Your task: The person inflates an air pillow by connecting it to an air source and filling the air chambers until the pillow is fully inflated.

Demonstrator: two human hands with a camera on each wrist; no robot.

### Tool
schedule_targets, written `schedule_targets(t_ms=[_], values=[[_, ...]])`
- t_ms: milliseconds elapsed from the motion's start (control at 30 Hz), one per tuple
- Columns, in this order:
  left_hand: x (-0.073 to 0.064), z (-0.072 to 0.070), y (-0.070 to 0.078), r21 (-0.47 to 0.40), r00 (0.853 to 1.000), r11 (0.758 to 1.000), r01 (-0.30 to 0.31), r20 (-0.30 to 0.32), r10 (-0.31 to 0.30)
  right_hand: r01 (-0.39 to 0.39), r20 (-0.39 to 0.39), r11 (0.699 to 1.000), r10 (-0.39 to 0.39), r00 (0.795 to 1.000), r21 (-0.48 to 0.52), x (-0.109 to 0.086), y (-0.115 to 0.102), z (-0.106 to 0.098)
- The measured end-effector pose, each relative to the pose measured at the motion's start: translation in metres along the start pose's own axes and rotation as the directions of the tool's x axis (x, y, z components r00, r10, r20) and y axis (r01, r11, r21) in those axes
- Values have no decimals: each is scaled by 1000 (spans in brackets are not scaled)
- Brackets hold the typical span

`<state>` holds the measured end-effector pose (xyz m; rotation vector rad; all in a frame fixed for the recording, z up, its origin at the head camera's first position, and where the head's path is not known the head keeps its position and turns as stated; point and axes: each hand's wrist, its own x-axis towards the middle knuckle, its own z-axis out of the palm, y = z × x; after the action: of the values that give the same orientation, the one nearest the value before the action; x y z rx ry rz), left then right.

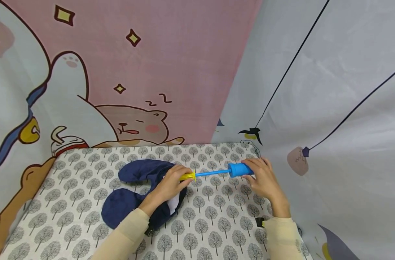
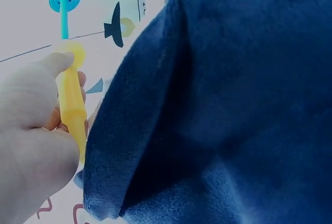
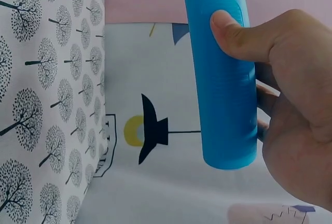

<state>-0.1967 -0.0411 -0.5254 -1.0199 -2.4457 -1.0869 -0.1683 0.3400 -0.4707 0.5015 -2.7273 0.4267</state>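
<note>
A hand air pump has its blue rod drawn out between a blue barrel (image 1: 237,170) and a yellow end piece (image 2: 71,97). My left hand (image 1: 171,183) grips the yellow piece, thumb along its side, and its tapered tip points down beside the navy fabric. Around the blue barrel curl the fingers of my right hand (image 1: 264,178), with the thumb pressed on its side in the right wrist view. Under my left hand and wrist lies a navy U-shaped neck pillow (image 1: 119,206), its curved end partly hidden. A white patch (image 1: 173,204) shows at that end.
Everything lies on a white cloth (image 1: 197,220) printed with grey trees. Behind it hangs a pink cartoon backdrop (image 1: 184,72), and a pale printed wall sheet (image 1: 340,126) borders the right side. A small black and yellow item (image 1: 260,222) sits by my right sleeve.
</note>
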Motion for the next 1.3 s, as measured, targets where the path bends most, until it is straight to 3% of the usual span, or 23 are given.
schedule_targets(t_ms=[233,433,600,1000,1300], values=[[-3,10,-15,-68,999,998,-19,-31,17,113,-76,993,-116,990,-35,5,-17,7],[-5,14,-24,-52,998,998,-33,-48,31,176,-108,984,-177,978,-21,12,-37,15],[-4,16,-26,-44,1000,999,-2,-31,1,185,-89,983,-185,979,-15,17,-54,23],[-3,20,-28,-34,997,998,-52,-52,50,245,-88,969,-245,966,-10,28,-84,49],[-4,24,-35,15,999,999,-53,-10,53,261,-9,965,-261,965,18,30,-89,53]])
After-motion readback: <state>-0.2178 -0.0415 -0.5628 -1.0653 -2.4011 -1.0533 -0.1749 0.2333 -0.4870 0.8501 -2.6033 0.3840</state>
